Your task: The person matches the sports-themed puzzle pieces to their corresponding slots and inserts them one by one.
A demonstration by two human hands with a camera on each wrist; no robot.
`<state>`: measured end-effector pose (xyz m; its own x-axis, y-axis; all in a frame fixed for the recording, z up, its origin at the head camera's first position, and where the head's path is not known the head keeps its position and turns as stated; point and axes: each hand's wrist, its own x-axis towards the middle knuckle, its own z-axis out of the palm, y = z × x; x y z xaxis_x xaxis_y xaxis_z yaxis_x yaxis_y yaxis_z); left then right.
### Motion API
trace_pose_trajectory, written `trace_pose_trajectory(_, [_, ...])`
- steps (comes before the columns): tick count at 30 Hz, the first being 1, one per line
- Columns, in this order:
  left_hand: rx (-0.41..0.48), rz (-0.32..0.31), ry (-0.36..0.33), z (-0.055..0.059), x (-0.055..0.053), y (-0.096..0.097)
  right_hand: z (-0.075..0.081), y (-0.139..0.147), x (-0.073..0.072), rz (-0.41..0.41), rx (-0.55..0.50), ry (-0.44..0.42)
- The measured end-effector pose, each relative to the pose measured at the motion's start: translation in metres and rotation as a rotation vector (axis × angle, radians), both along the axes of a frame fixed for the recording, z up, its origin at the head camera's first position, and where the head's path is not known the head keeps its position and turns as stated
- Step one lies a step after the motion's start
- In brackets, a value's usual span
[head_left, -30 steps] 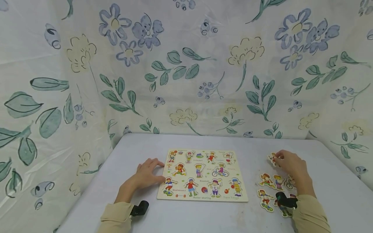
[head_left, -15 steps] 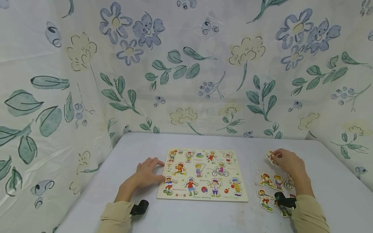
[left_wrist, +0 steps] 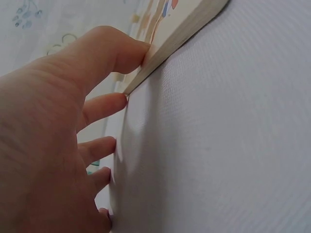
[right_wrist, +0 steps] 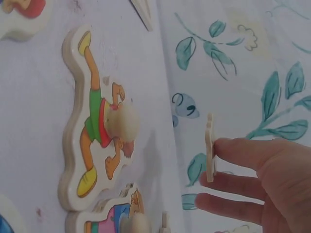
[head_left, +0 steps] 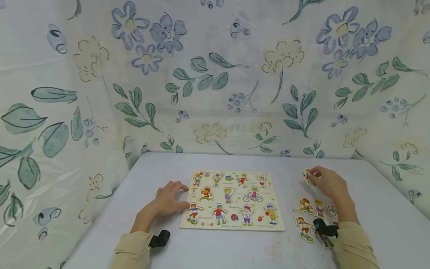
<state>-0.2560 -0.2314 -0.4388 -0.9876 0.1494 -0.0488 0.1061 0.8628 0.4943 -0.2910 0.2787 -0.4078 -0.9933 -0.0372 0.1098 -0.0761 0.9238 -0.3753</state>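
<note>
My left hand (head_left: 166,200) lies at the left side of a puzzle board (head_left: 215,206) printed with sports figures. In the left wrist view its thumb and forefinger touch the board's edge (left_wrist: 167,51), with the other fingers spread on the table. My right hand (head_left: 330,183) pinches a small wooden puzzle piece (head_left: 306,176) between thumb and fingers, raised above the table to the right of the board. The right wrist view shows that piece edge-on (right_wrist: 210,150); its picture is hard to make out. Below that hand lies a runner piece (right_wrist: 95,116) with a round knob.
Near the right forearm lie a golfer piece (head_left: 320,208), a partly hidden bicycle piece (head_left: 331,211) and a skateboarder piece (head_left: 305,228). Another piece (head_left: 326,241) is half covered by the black wrist camera (head_left: 325,228). Behind the white table (head_left: 235,250) hangs a flowered cloth (head_left: 248,93).
My right hand has moved a little left and towards the back of the table, carrying the pinched piece. The left hand stays at the board's edge.
</note>
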Motion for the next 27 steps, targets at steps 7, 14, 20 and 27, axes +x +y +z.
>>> trace_pose_trajectory(7, [-0.004, 0.000, -0.005, -0.001, -0.001, 0.000, 0.005, -0.008, -0.002, 0.013, 0.002, 0.026])
trace_pose_trajectory(14, [0.016, -0.004, -0.016, 0.001, -0.002, 0.000, 0.010, -0.016, -0.004, 0.022, -0.003, 0.052])
trace_pose_trajectory(20, [0.015, 0.001, -0.028, 0.000, -0.002, 0.000, 0.013, -0.023, -0.003, 0.016, 0.004, 0.055])
trace_pose_trajectory(27, [0.010, -0.013, -0.019, 0.001, -0.003, 0.000, 0.015, -0.033, -0.002, 0.017, -0.005, 0.060])
